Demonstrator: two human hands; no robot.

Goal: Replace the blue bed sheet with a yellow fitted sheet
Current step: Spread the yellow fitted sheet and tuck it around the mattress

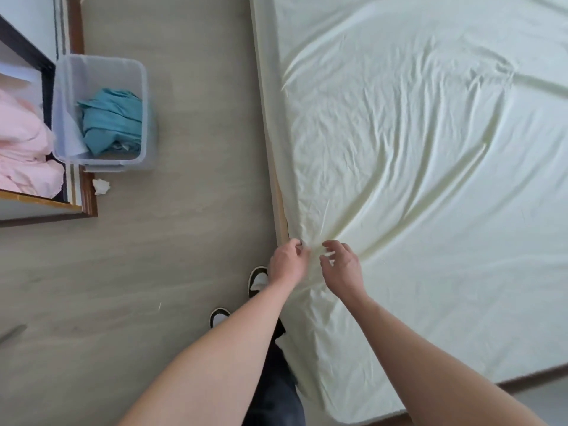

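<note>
At the far left, pink bedding (24, 149) is seen piled inside a dark-framed shelf (46, 66). Just beside it, a clear plastic bin (101, 64) stands on the grey floor (169, 241), and the blue sheet (112, 121) is bundled inside it, pressed toward the bin's right wall. A small crumpled white scrap (101, 186) is seen on the floor just below the bin, next to the wooden corner of the shelf.

Further right, two dark shoes with white tops (256, 279) are planted on the floor beside the bed, and dark trousers (276, 379) are partly hidden by the forearms.

The left hand (287, 262) is held at the bed's left edge, its fingers curled and its fingertips pinching a fold of the yellow sheet (415, 149) where the cloth gathers. The right hand (342, 267) is placed just beside it over the same gathered spot, its fingers bent and spread; whether cloth is actually gripped by it cannot be told.

The yellow sheet is spread over the whole mattress, from the near rounded corner to the far right, and is marked by wrinkles that fan out from the point where the hands meet. A strip of wooden bed frame (278, 195) is exposed along the left edge above the hands.
</note>
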